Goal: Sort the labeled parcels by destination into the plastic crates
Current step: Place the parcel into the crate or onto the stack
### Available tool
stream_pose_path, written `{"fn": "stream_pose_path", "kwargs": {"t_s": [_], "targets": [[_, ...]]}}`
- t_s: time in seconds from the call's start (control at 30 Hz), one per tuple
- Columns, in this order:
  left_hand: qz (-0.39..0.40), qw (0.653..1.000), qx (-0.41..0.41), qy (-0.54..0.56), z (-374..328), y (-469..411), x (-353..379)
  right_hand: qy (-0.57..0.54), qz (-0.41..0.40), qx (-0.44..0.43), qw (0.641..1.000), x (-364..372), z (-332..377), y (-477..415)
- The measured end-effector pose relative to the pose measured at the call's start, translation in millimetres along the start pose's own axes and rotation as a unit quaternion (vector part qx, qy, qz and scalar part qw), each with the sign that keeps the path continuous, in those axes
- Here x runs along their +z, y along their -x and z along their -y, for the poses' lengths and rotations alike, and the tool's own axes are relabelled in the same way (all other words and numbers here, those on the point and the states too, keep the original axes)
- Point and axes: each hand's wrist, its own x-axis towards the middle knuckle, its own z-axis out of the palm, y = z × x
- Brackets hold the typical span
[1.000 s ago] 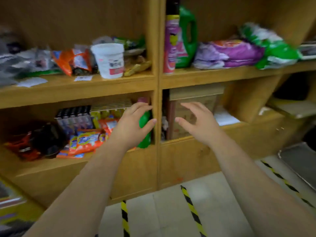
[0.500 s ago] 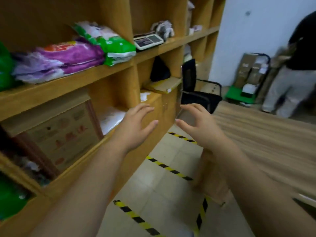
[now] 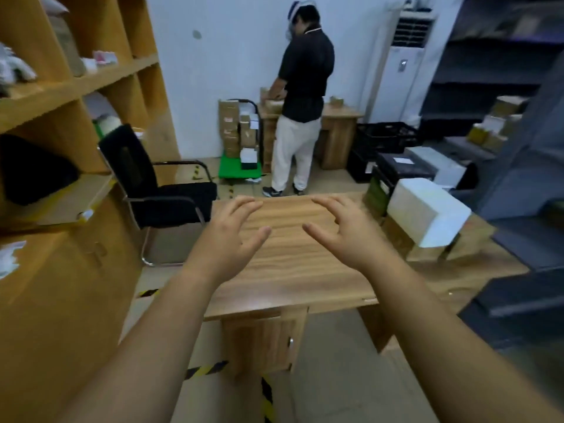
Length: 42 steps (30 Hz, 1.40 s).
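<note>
Ahead of me: a pale wood-grain surface (image 3: 290, 270). On my left: a tall tan wooden shelf unit (image 3: 61, 96), with a black mesh armchair (image 3: 158, 190) just beside it. Far side: a white wall (image 3: 229, 56), a white floor-standing air conditioner (image 3: 403, 71), and a second wooden desk (image 3: 338, 129) where a person in a black shirt (image 3: 302, 102) stands. On my right: dark grey metal racking (image 3: 488, 87). Below: a pale floor (image 3: 335, 377) striped with yellow-and-black tape (image 3: 207, 369).

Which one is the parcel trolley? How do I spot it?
Find the white back wall, where a person stands at a desk. Between that person and the black chair sits the trolley, stacked with cardboard parcels. Only it has a bright green deck.
</note>
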Motion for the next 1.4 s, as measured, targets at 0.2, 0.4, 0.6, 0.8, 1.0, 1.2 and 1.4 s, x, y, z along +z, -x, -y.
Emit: {"fn": "stream_pose_path", "kwargs": {"t_s": [0.2, 0.4, 0.6, 0.8, 1.0, 1.2, 1.4], "targets": [[0.066, 0.995, 0.059, 0.049, -24.8, -57.0, 77.6, 0.035, -0.022, 0.085, 0.995, -32.7, -70.0, 8.7], [0.095, 0.989, 0.096, 0.065, -67.7, -104.7, 144.7, 0.054, -0.038, 0.116, 0.991, -72.5, -148.9, 16.0], [0.100, 0.987, 0.103, 0.072, -142.6, -157.4, 216.3, 0.045, -0.072, 0.131, 0.988, -147.0, -246.2, 15.8], [0.114, 0.984, 0.111, 0.073, -191.4, -188.3, 285.4, 0.072, -0.065, 0.146, 0.985, -184.8, -325.1, 12.3], [0.157, 0.981, 0.100, 0.060, -206.9, -223.8, 345.6, 0.060, -0.054, 0.165, 0.983, -195.4, -385.4, -1.5], [0.178, 0.978, 0.092, 0.065, -210.7, -266.6, 397.6, 0.076, -0.021, 0.195, 0.978, -196.8, -432.0, -26.7], [0.207, 0.972, 0.093, 0.064, -203.4, -306.3, 449.3, 0.090, 0.003, 0.211, 0.973, -203.7, -473.4, -70.8]]}}
